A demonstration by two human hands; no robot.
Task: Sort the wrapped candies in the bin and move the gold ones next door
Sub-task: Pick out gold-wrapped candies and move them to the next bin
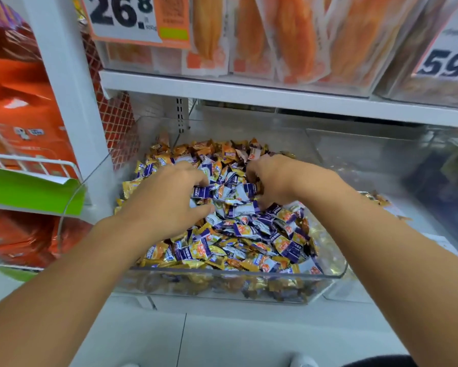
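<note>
A clear plastic bin (336,271) on the lower shelf is heaped with wrapped candies. Purple-and-white candies (251,229) fill the middle. Gold candies (193,149) lie along the back, the left side and the front. My left hand (164,200) is sunk into the middle of the heap, its fingers and thumb curled round a clump of purple-and-white candies. My right hand (278,181) is just to its right, with its fingers curled down into the pile round more candies and their tips hidden. The neighbouring clear bin (360,144) on the right holds a few gold candies (377,200).
A white shelf board (275,98) runs close above the bin, carrying packs of orange dried fruit (296,41) and price cards. A white upright post (71,102) stands on the left, with orange bags (24,112) and a wire basket (34,165) beyond it.
</note>
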